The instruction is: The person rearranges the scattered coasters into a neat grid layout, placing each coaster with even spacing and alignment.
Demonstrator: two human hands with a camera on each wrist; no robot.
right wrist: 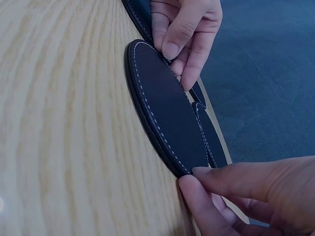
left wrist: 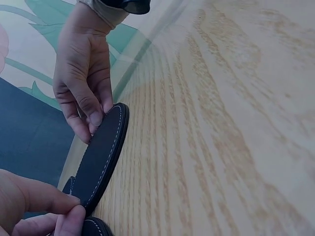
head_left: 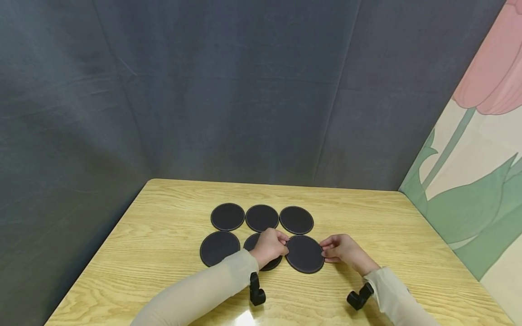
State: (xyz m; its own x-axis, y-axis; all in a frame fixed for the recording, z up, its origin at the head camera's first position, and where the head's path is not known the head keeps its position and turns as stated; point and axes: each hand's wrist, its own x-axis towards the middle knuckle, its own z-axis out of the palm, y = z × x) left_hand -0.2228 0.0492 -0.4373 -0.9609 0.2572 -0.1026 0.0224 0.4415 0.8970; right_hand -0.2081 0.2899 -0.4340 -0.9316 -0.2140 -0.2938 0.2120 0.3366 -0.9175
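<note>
A round black coaster point(head_left: 305, 254) with pale stitching round its rim lies at the front right of a group of similar coasters. My left hand point(head_left: 270, 246) is at its left edge, with thumb and fingertips pinching the rim. At the opposite edge my right hand point(head_left: 344, 251) pinches the rim between thumb and fingers. In the right wrist view the coaster's edge point(right wrist: 160, 132) looks double-layered. Beneath my left hand and wrist, the front middle coaster point(head_left: 272, 263) is partly hidden. Whether the pinched coaster touches the table is hard to tell.
Behind stands a row of three black coasters: left point(head_left: 228, 217), middle point(head_left: 262, 218) and right point(head_left: 297, 220). Another coaster point(head_left: 220, 248) lies at the front left. The wooden table point(head_left: 163, 226) meets a dark curtain point(head_left: 244, 90) at the back and a flower-patterned panel point(head_left: 469, 203) on the right.
</note>
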